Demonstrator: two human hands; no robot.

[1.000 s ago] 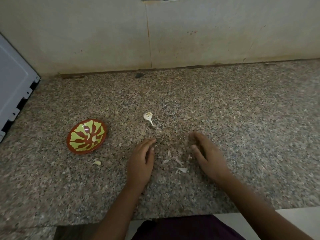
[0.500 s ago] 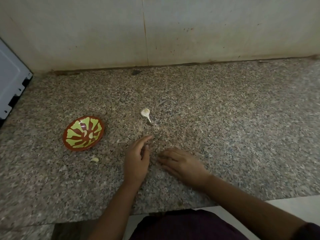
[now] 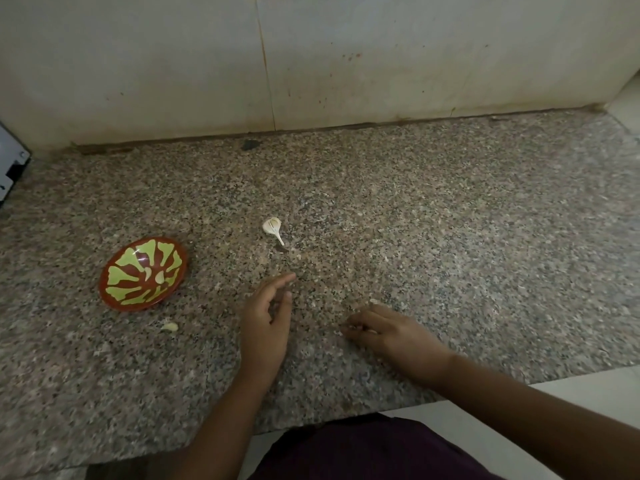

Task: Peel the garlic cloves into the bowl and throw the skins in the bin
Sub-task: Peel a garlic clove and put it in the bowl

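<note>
A red bowl with a green pattern sits at the left of the granite counter, with peeled clove pieces inside. One pale clove lies just in front of the bowl. A white garlic piece with a thin stalk rests farther back at the centre. My left hand stands on its edge, fingers straight and holding nothing. To its right, my right hand lies knuckles up with its fingers curled over the garlic skins. Only a few white flakes show at the fingertips.
The granite counter ends at a stained wall behind and at its front edge near my body. A white appliance corner juts in at the far left. A small dark speck lies by the wall. No bin is in view.
My right hand swept left over the loose skins that lay between my hands, and its fingers have curled over them. My left hand stayed in place, on its edge.
</note>
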